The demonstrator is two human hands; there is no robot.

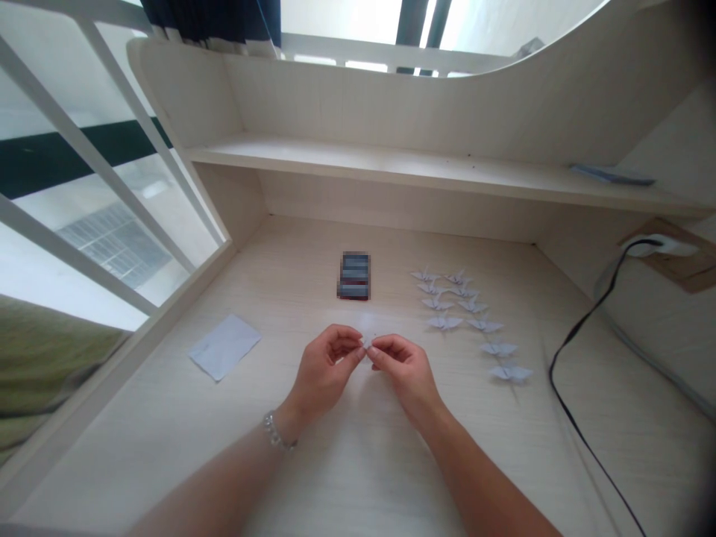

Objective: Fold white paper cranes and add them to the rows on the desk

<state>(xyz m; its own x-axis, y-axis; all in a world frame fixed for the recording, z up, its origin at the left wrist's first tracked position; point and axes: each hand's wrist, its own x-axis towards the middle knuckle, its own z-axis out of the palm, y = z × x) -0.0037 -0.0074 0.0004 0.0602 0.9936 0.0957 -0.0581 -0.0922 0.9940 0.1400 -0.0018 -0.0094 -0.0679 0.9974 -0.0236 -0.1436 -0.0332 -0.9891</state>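
Note:
Between my fingertips, just above the desk, is a small folded white paper crane (368, 341), mostly hidden by the fingers. My left hand (330, 367), with a beaded bracelet (278, 432) on its wrist, pinches one side of it. My right hand (403, 373) pinches the other side, thumb and forefinger together. The two hands nearly meet. To the right, several finished white paper cranes (445, 321) stand in two rows with wings spread. A white paper sheet (224, 347) lies flat on the desk to the left of my left hand.
A phone-sized dark object (354, 276), blurred out, lies beyond my hands. A black cable (567, 339) runs from a wall socket (663, 245) down the right side. Above the desk (168, 440) is a shelf (358, 160) with a flat bluish item (612, 175). White bars (95, 160) edge the left.

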